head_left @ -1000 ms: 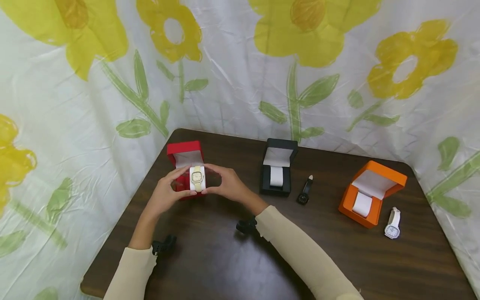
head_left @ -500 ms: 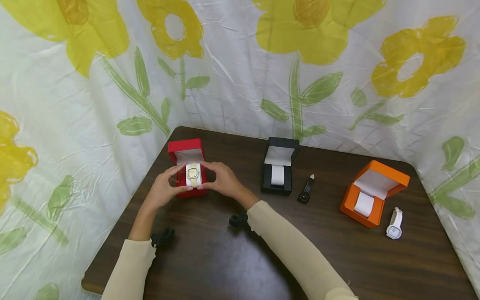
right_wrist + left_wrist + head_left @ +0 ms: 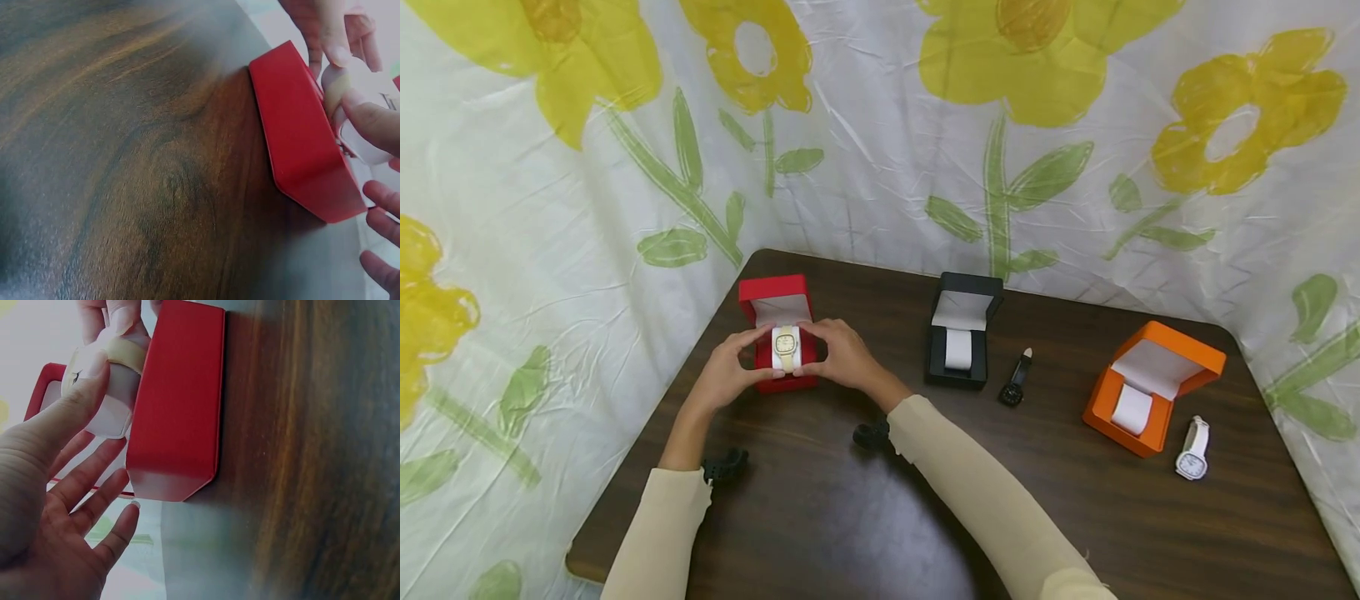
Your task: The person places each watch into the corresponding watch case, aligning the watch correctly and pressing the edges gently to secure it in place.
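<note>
A cream-strapped watch (image 3: pixel 786 343) is wrapped round a white watch cushion (image 3: pixel 777 356), at the open red watch box (image 3: pixel 773 287) on the left of the table. My left hand (image 3: pixel 727 372) holds the cushion's left side between thumb and fingers. On its right side my right hand (image 3: pixel 847 357) holds it likewise. In the left wrist view the cushion sits partly above the rim of the red box (image 3: pixel 178 400), with the left thumb (image 3: pixel 84 394) on its face. In the right wrist view the right thumb (image 3: pixel 372 122) presses near the strap; the cushion's lower part is hidden inside the box.
An open black watch box (image 3: pixel 957 367) with a white cushion stands at the back middle, a black watch (image 3: pixel 1014 383) beside it. Further right are an open orange watch box (image 3: pixel 1123 425) and a white watch (image 3: pixel 1192 450). A flowered curtain (image 3: pixel 865 167) hangs behind the table (image 3: pixel 820 517).
Both hands have brought the cushion with its watch slightly left and back, down into the red box. The other boxes and watches stay where they were; the head view has shifted a little.
</note>
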Action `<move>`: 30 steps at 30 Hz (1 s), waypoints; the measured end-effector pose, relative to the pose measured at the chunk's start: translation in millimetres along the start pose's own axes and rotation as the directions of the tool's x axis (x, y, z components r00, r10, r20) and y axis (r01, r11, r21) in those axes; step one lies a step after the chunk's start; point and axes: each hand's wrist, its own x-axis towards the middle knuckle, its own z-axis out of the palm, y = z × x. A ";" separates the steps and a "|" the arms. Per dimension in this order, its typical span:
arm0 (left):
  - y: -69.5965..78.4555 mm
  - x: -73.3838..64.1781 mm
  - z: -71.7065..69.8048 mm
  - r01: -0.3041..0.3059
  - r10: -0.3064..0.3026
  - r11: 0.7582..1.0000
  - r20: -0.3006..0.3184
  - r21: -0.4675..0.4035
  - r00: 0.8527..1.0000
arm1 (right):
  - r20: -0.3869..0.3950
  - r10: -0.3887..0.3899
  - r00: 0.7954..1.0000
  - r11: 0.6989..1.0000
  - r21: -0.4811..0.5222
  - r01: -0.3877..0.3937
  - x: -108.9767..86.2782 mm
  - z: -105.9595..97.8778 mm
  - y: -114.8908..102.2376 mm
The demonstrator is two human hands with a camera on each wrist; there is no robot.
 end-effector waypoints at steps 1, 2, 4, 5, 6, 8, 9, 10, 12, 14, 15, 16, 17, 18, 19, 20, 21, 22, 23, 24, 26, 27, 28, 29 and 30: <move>-0.6 0.4 0.0 -0.001 0.001 1.000 0.001 0.007 1.000 | 0.003 0.001 1.000 1.000 -0.004 -0.001 0.7 0.5 0.1; -1.2 0.8 -0.1 -0.002 0.002 1.000 0.003 0.014 1.000 | 0.006 0.003 1.000 1.000 -0.009 -0.003 1.5 1.1 0.4; -2.1 1.4 -0.3 -0.005 0.005 1.000 0.005 0.018 1.000 | 0.009 0.006 1.000 1.000 -0.017 -0.006 3.0 2.1 0.7; -2.5 1.6 -0.6 -0.008 0.008 1.000 0.005 0.021 1.000 | 0.011 0.009 1.000 1.000 -0.018 -0.009 3.6 2.5 0.7; -3.0 1.7 -0.9 -0.012 0.011 1.000 0.004 0.025 1.000 | 0.012 0.013 1.000 1.000 -0.022 -0.012 4.3 2.9 0.9; -4.0 1.9 -1.4 -0.016 0.016 0.999 0.004 0.030 1.000 | 0.017 0.018 1.000 0.999 -0.030 -0.018 5.5 3.4 0.9; -4.7 2.0 -1.6 -0.016 0.016 0.999 0.003 0.032 1.000 | 0.020 0.020 1.000 0.999 -0.033 -0.020 5.9 3.7 0.7; -5.5 2.0 -1.8 -0.017 0.017 0.999 0.003 0.037 1.000 | 0.022 0.022 1.000 0.999 -0.039 -0.021 6.4 4.0 0.7; -6.7 2.2 -1.6 -0.019 0.019 0.999 0.006 0.041 1.000 | 0.024 0.025 0.999 0.998 -0.052 -0.024 7.1 4.2 0.3; -8.1 2.4 -1.3 -0.030 0.029 0.998 0.006 0.048 1.000 | 0.025 0.027 0.999 0.997 -0.075 -0.025 7.7 4.7 -0.2; -8.9 2.6 -0.9 -0.035 0.035 0.998 0.004 0.050 0.999 | 0.025 0.027 0.999 0.996 -0.090 -0.025 8.1 5.1 -0.5; -9.5 2.9 -0.8 -0.042 0.042 0.997 0.002 0.057 0.999 | 0.024 0.028 0.999 0.994 -0.102 -0.026 8.4 5.1 -1.1; -10.1 3.1 -0.3 -0.051 0.051 0.997 -0.004 0.066 0.999 | 0.024 0.028 0.999 0.993 -0.112 -0.025 8.6 5.1 -1.6; -10.6 3.4 0.0 -0.058 0.059 0.996 -0.008 0.073 0.998 | 0.024 0.028 0.999 0.992 -0.125 -0.025 8.7 5.3 -2.1; -11.2 3.7 0.3 -0.065 0.066 0.995 -0.012 0.082 0.998 | 0.024 0.028 0.999 0.991 -0.135 -0.025 8.8 5.5 -2.6; -11.5 4.0 0.8 -0.069 0.071 0.994 -0.015 0.090 0.997 | 0.024 0.029 0.999 0.990 -0.140 -0.025 8.7 5.6 -2.9; -11.6 4.2 1.2 -0.070 0.072 0.993 -0.017 0.096 0.997 | 0.024 0.030 0.999 0.989 -0.143 -0.026 8.6 5.6 -3.3; -11.6 4.4 1.7 -0.072 0.074 0.992 -0.015 0.107 0.997 | 0.023 0.030 0.999 0.990 -0.142 -0.027 8.4 5.6 -3.4; -11.4 4.5 2.1 -0.073 0.074 0.991 -0.013 0.112 0.997 | 0.024 0.030 0.999 0.990 -0.140 -0.027 8.0 5.6 -3.4; -11.2 4.6 2.4 -0.070 0.072 0.991 -0.007 0.117 0.997 | 0.025 0.030 0.999 0.990 -0.140 -0.027 7.8 5.8 -3.3; -10.7 4.6 2.7 -0.066 0.067 0.990 0.002 0.125 0.998 | 0.027 0.029 0.999 0.991 -0.132 -0.025 7.5 6.1 -2.5; -10.6 4.5 2.5 -0.063 0.062 0.990 0.008 0.127 0.998 | 0.027 0.027 0.999 0.991 -0.130 -0.023 7.5 6.4 -1.9; -10.5 4.5 2.3 -0.059 0.058 0.990 0.012 0.128 0.998 | 0.025 0.026 0.999 0.992 -0.125 -0.022 7.5 6.4 -1.6; -10.5 4.5 1.9 -0.057 0.055 0.990 0.016 0.128 0.998 | 0.023 0.025 0.999 0.992 -0.120 -0.022 7.5 6.4 -1.2; -10.2 4.6 1.3 -0.057 0.055 0.990 0.019 0.126 0.998 | 0.021 0.024 0.999 0.993 -0.117 -0.022 7.7 6.4 -0.8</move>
